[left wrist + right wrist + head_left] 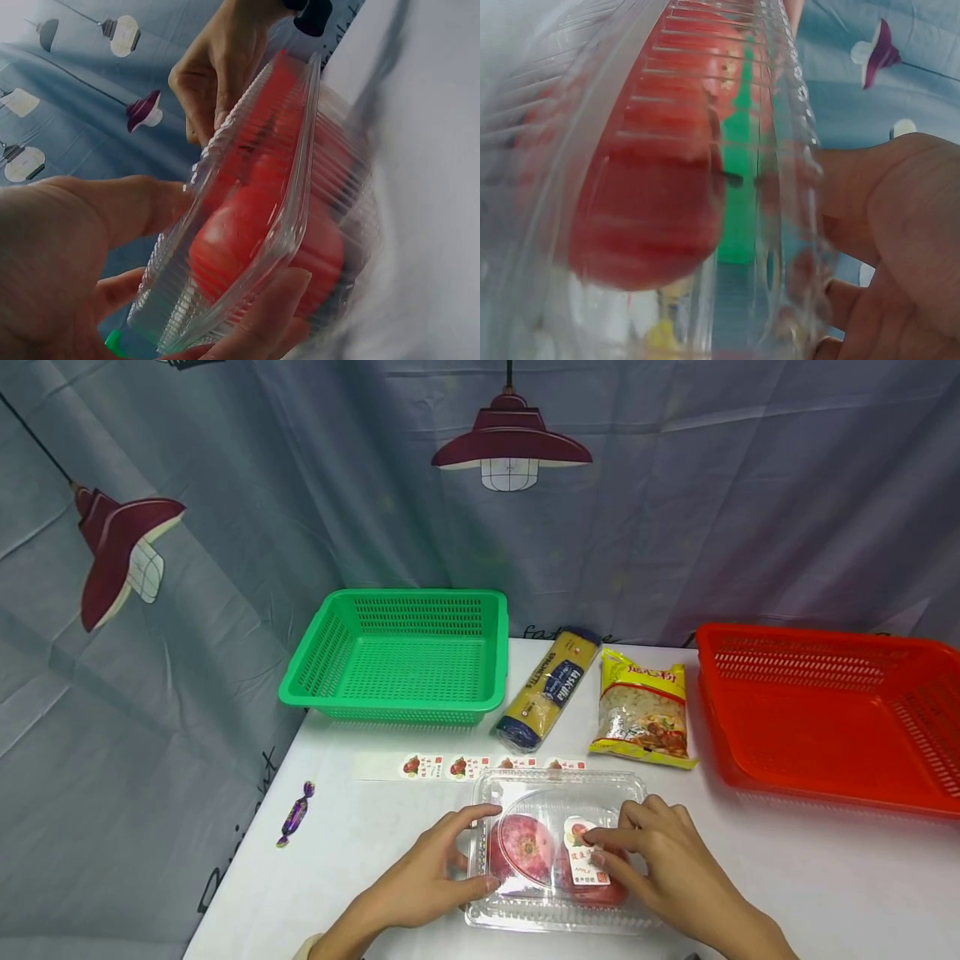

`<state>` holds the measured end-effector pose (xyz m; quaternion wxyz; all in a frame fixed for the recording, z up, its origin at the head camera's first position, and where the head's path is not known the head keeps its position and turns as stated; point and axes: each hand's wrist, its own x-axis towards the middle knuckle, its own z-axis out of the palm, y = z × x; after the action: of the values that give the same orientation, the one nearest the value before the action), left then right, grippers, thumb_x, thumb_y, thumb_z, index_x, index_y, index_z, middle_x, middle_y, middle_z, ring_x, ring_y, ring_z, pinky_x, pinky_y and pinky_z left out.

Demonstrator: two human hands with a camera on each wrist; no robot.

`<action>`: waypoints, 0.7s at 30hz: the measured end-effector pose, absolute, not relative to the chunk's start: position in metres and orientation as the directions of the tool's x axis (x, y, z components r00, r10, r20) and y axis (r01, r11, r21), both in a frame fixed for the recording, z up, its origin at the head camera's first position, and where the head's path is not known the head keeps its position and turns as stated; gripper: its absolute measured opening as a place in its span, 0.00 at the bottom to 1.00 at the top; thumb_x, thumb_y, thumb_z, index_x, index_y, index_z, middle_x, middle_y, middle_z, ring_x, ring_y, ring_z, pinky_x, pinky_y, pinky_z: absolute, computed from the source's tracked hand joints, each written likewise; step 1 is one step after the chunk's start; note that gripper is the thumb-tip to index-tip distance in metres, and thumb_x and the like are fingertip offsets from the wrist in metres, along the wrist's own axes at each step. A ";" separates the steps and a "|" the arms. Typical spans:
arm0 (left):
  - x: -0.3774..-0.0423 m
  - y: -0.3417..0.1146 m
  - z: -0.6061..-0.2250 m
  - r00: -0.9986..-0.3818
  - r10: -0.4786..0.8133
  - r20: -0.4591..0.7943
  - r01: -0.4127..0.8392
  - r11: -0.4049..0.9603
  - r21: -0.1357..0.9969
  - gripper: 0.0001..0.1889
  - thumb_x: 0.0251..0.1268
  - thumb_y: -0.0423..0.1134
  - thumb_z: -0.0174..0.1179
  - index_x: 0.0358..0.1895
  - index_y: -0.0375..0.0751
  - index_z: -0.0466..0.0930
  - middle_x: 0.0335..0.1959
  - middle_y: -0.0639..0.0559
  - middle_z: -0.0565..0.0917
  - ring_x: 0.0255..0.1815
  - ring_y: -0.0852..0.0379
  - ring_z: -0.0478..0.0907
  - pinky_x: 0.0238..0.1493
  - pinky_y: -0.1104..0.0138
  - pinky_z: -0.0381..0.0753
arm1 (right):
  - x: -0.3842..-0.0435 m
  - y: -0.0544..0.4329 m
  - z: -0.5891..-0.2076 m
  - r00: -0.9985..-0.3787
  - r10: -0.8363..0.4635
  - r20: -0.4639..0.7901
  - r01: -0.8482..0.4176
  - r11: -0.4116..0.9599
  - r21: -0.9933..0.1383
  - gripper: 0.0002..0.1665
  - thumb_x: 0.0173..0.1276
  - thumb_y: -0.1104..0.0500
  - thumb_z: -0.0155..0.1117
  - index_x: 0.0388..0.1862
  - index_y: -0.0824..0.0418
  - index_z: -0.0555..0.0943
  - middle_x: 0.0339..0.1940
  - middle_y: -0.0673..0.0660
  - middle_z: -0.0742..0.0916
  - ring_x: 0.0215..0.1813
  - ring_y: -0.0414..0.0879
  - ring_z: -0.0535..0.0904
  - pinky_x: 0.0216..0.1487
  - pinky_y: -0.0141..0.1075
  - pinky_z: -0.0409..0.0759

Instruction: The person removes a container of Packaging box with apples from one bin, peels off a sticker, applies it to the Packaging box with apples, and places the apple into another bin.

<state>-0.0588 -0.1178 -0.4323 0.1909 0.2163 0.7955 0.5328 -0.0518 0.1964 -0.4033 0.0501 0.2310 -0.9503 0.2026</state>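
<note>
A clear plastic clamshell box (558, 910) with round red fruits (527, 849) inside lies on the white table. My left hand (427, 868) grips its left edge, thumb and fingers spread along that side; the left wrist view shows the thumb (150, 206) and fingers on different faces of the box. On the right part of the lid sits a white label (588, 868) with a red fruit picture and red writing. The index finger and thumb of my right hand (667, 864) touch this label, the other fingers bent. Their tips are blurred behind plastic in the right wrist view.
Behind the box lies a strip of similar labels (457, 767). Farther back are a green basket (420, 672), a spaghetti pack (551, 689) and a yellow food bag (645, 710). A red basket (802, 718) stands right, a purple wrapped candy (296, 815) left.
</note>
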 end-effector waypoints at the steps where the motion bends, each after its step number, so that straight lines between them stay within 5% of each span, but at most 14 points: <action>1: -0.058 -0.117 -0.432 -0.836 0.543 -0.076 0.126 0.324 0.938 0.38 0.59 0.42 0.71 0.72 0.63 0.62 0.66 0.50 0.67 0.29 0.57 0.78 0.23 0.64 0.81 | -0.052 0.196 -0.403 -0.885 -0.425 0.188 -0.465 0.810 -0.357 0.15 0.55 0.46 0.78 0.43 0.34 0.88 0.26 0.33 0.68 0.35 0.34 0.60 0.35 0.36 0.55; 9: -0.055 -0.113 -0.431 -0.857 0.504 -0.103 0.027 0.245 0.969 0.38 0.56 0.32 0.70 0.70 0.60 0.66 0.63 0.40 0.67 0.25 0.54 0.82 0.21 0.63 0.81 | -0.054 0.201 -0.402 -0.870 -0.426 0.246 -0.491 0.782 -0.383 0.20 0.53 0.49 0.79 0.46 0.34 0.87 0.27 0.31 0.68 0.36 0.31 0.61 0.37 0.34 0.55; 21: -0.054 -0.110 -0.427 -0.870 0.474 -0.137 -0.054 0.186 0.981 0.40 0.52 0.26 0.68 0.70 0.60 0.68 0.63 0.39 0.66 0.23 0.57 0.80 0.21 0.64 0.81 | -0.058 0.239 -0.405 -0.905 -0.194 0.379 -0.385 0.752 -0.535 0.19 0.52 0.66 0.78 0.40 0.47 0.88 0.23 0.36 0.73 0.31 0.38 0.68 0.28 0.31 0.66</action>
<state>-0.0538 -0.1101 -0.4272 0.2122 0.1420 0.7402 0.6220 -0.0575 0.2392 -0.4046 0.1515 0.1566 -0.9236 0.3153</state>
